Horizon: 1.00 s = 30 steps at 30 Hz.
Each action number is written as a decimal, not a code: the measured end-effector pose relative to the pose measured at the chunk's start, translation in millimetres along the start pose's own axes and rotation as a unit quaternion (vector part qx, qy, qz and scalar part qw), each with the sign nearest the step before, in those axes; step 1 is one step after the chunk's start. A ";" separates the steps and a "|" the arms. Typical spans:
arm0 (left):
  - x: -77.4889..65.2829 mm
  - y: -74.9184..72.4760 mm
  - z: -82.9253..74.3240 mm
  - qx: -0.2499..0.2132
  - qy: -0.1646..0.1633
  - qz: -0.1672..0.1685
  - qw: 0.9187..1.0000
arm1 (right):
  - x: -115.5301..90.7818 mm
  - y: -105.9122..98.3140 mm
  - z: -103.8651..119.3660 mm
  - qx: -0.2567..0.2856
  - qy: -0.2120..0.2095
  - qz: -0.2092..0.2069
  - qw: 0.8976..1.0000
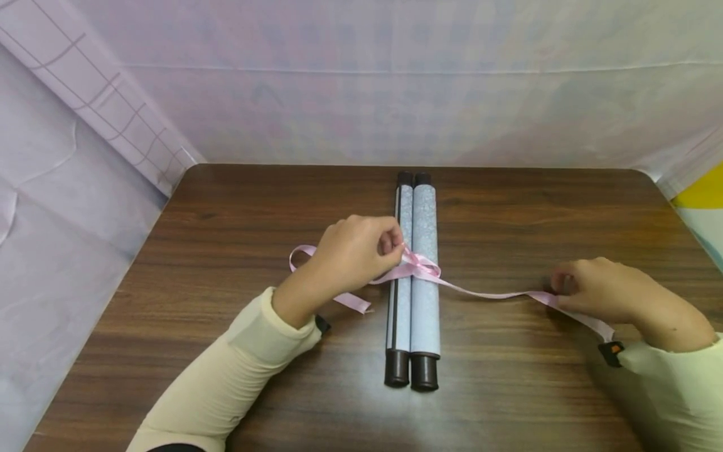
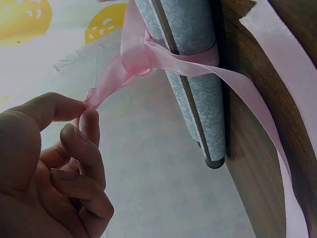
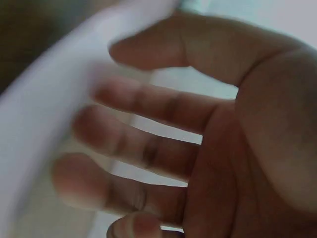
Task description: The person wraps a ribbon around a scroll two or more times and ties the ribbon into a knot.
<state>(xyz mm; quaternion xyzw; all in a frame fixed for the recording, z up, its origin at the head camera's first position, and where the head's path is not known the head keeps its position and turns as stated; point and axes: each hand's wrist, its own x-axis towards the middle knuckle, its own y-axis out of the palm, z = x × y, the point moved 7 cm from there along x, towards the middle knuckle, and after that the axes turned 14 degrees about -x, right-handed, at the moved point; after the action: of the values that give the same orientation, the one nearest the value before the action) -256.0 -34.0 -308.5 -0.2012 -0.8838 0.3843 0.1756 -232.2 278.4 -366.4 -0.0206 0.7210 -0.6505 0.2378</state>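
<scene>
A pale blue patterned scroll [image 1: 425, 320], rolled up from both ends into two rolls with dark end caps, lies lengthwise on the table. A pink satin ribbon [image 1: 418, 269] runs around its middle, with a knot and loop on top. Between thumb and index finger, my left hand [image 1: 353, 248] pinches a part of the ribbon [image 2: 111, 79] drawn out from the knot. To the right, my right hand [image 1: 607, 289] hovers by the long ribbon tail, its fingers spread loosely. In the right wrist view the blurred ribbon [image 3: 44, 104] passes beside those fingertips.
The brown wood-grain table [image 1: 214, 207] has its far edge against a pale curtain [image 1: 395, 113]. Left of the scroll, the other ribbon tail [image 1: 353, 302] curls on the tabletop. Each wrist carries a small dark strap piece. A yellow patch [image 1: 703, 188] shows at the right.
</scene>
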 end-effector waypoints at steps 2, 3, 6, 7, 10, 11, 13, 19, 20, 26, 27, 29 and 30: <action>-0.5 0.2 0.5 0.001 -0.003 0.006 1.000 | -0.4 -14.1 9.1 0.004 -0.012 -0.026 1.000; -0.7 0.1 1.0 0.002 -0.006 0.008 1.000 | 0.4 -22.1 16.7 0.003 -0.020 -0.047 0.999; -1.2 -0.4 3.4 0.005 -0.013 0.012 1.000 | 5.1 -44.0 50.0 0.003 -0.046 -0.125 0.991; -1.5 -0.8 4.0 0.006 -0.015 0.013 1.000 | 7.1 -49.7 63.6 0.004 -0.056 -0.147 0.988; -1.8 -1.5 5.6 0.008 -0.018 0.015 1.000 | 14.2 -57.8 102.1 0.013 -0.095 -0.187 0.978; -2.0 -1.5 6.1 0.008 -0.019 0.017 1.000 | 16.6 -58.7 113.2 0.014 -0.108 -0.194 0.975; -2.2 -0.9 7.4 0.013 -0.024 0.025 0.999 | 21.4 -58.7 130.9 0.020 -0.125 -0.199 0.972; -2.9 3.9 12.7 0.042 -0.043 0.070 0.996 | 34.7 -51.4 153.8 0.013 -0.128 -0.185 0.974; -3.2 4.7 13.2 0.046 -0.044 0.078 0.995 | 35.9 -50.3 155.1 0.009 -0.127 -0.184 0.975; -4.1 7.5 14.7 0.059 -0.046 0.101 0.992 | 38.8 -54.0 156.4 0.007 -0.129 -0.201 0.971; -4.2 7.8 15.2 0.063 -0.047 0.104 0.992 | 39.3 -55.2 156.3 0.007 -0.129 -0.203 0.971; -4.9 8.9 16.4 0.069 -0.049 0.110 0.990 | 40.7 -56.7 156.5 0.008 -0.127 -0.203 0.971; -5.3 9.7 17.2 0.071 -0.050 0.114 0.990 | 41.7 -56.8 156.5 0.009 -0.126 -0.200 0.972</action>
<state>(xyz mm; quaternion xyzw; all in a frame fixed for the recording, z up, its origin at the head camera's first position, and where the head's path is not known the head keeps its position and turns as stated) -257.3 -41.0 -327.6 -0.2682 -0.8330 0.4735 0.1001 -227.2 110.3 -332.1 -0.2436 0.6608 -0.6835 0.1919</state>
